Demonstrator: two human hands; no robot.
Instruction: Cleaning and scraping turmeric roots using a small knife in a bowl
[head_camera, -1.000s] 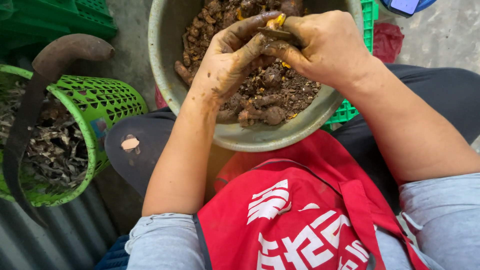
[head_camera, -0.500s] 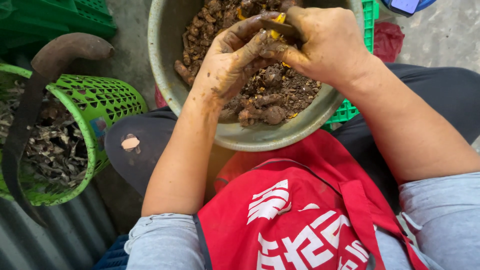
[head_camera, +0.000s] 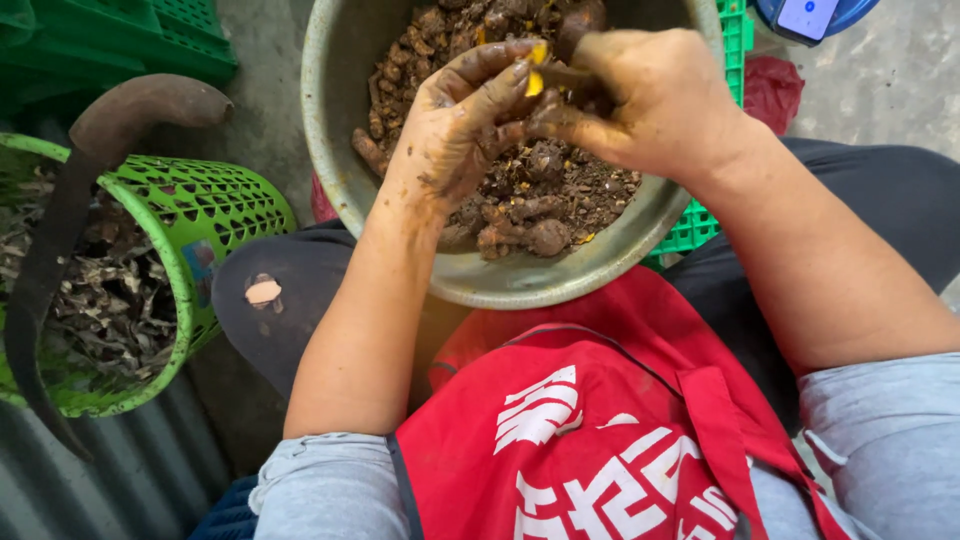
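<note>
A grey metal bowl (head_camera: 330, 150) rests in front of my lap, filled with muddy brown roots (head_camera: 530, 215). Both hands work above it. My left hand (head_camera: 460, 120), smeared with soil, pinches a small root piece (head_camera: 538, 68) whose cut face shows bright yellow. My right hand (head_camera: 650, 100) closes around the other end of the same piece, with a dark stub sticking out between its fingers. The two hands touch each other over the far half of the bowl.
A green plastic basket (head_camera: 190, 240) with dry dark peelings stands at the left, a curved rusty sickle (head_camera: 70, 210) lying across it. Green crates (head_camera: 150, 40) sit behind. A red apron (head_camera: 590, 430) covers my lap. A blue object (head_camera: 815, 15) lies at the top right.
Both hands have stayed over the bowl, shifting slightly while turning the root piece. More of its yellow cut face now shows between my fingers.
</note>
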